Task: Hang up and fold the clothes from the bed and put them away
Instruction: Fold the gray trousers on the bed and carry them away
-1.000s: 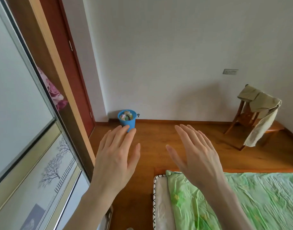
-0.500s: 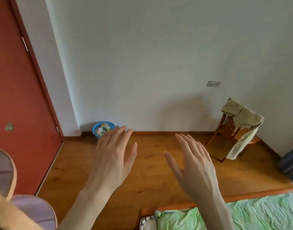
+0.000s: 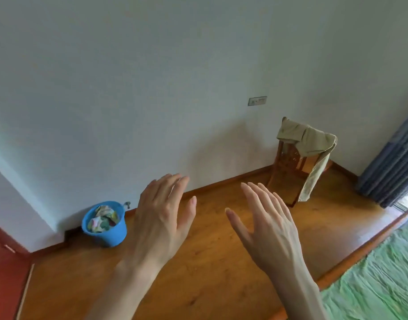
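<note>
Both my hands are held out in front of me over the wooden floor, palms down, fingers straight, holding nothing. My left hand [image 3: 162, 218] is left of centre and my right hand [image 3: 266, 221] is beside it, a small gap between them. A corner of the bed [image 3: 381, 276] with a green sheet shows at the lower right. No clothes lie on the part of the bed in view. A beige garment [image 3: 308, 144] hangs over a wooden chair [image 3: 285, 167] against the far wall.
A blue bucket [image 3: 110, 232] with crumpled cloth or paper inside stands on the floor by the wall, left of my hands. A red door [image 3: 4, 269] is at the lower left. Blue curtains [image 3: 392, 162] hang at the right. The white wall carries a socket plate [image 3: 257, 101].
The view has swung to the right and tilted: the wardrobe at the left has left the frame, and the curtains have come in. Both hands stay open and level.
</note>
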Action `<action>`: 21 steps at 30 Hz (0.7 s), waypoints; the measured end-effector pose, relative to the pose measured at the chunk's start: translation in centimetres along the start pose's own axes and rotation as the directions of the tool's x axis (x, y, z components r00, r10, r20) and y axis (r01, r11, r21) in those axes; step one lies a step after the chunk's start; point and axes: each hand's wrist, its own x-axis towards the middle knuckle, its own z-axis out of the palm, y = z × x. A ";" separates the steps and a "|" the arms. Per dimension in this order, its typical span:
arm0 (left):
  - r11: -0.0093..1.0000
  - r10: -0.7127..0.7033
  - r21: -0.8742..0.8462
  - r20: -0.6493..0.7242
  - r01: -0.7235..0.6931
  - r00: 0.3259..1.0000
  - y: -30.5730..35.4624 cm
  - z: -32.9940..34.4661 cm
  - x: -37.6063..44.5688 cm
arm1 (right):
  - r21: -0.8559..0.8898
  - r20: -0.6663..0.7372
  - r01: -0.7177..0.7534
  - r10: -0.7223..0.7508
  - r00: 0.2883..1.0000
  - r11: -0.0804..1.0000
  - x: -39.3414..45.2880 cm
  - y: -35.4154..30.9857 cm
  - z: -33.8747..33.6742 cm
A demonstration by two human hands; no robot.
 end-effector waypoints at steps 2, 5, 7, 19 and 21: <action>0.999 0.021 -0.028 0.034 -0.020 0.999 -1.2 2.3 3.8 | 0.012 0.003 -0.052 0.052 0.999 0.999 3.3 1.1 1.3; 0.994 0.091 -0.063 0.082 -0.086 0.992 -2.9 5.6 8.9 | 0.030 -0.057 -0.126 0.127 0.990 0.992 7.8 1.9 3.2; 0.986 0.153 -0.085 0.096 -0.145 0.984 -3.9 7.8 12.0 | 0.022 -0.086 -0.157 0.158 0.984 0.987 10.7 2.3 4.3; 0.912 0.324 -0.307 0.131 -0.273 0.937 -3.8 19.4 27.7 | -0.187 -0.102 -0.400 0.387 0.916 0.897 21.1 10.2 5.3; 0.891 0.367 -0.337 0.135 -0.305 0.921 -3.2 21.8 30.7 | -0.213 -0.122 -0.445 0.429 0.895 0.870 22.8 11.9 5.8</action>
